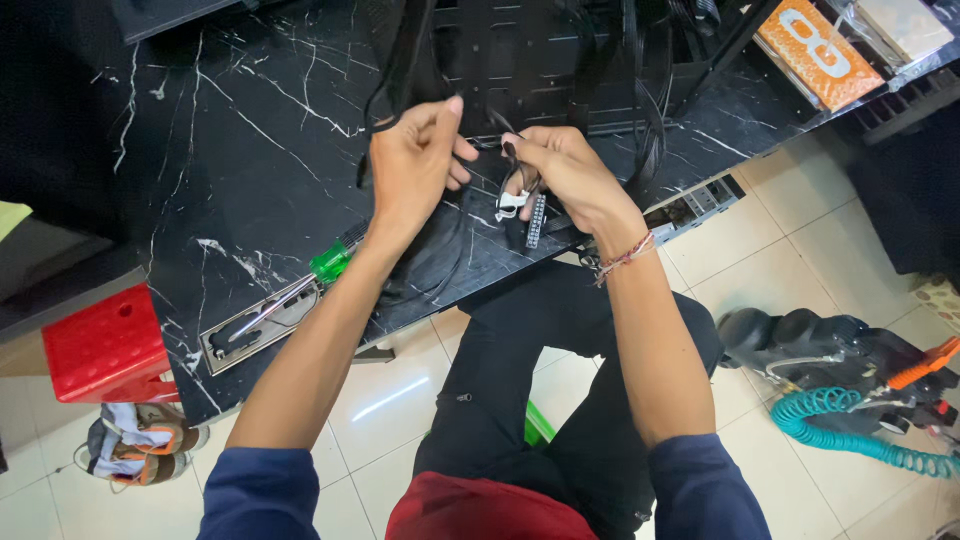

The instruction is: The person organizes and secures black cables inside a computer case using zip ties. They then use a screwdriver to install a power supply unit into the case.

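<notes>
Both hands are pinched on black cables (497, 135) over the marble table (230, 130): left hand (412, 165) at 11 o'clock, right hand (567, 170) at 1, a white connector (511, 203) dangling underneath. Green screwdriver (300, 285) is parked at 8 o'clock.

Repair workshop: open computer case (560, 60), screwdriver (300, 285), coiled air hose (850, 425).
</notes>
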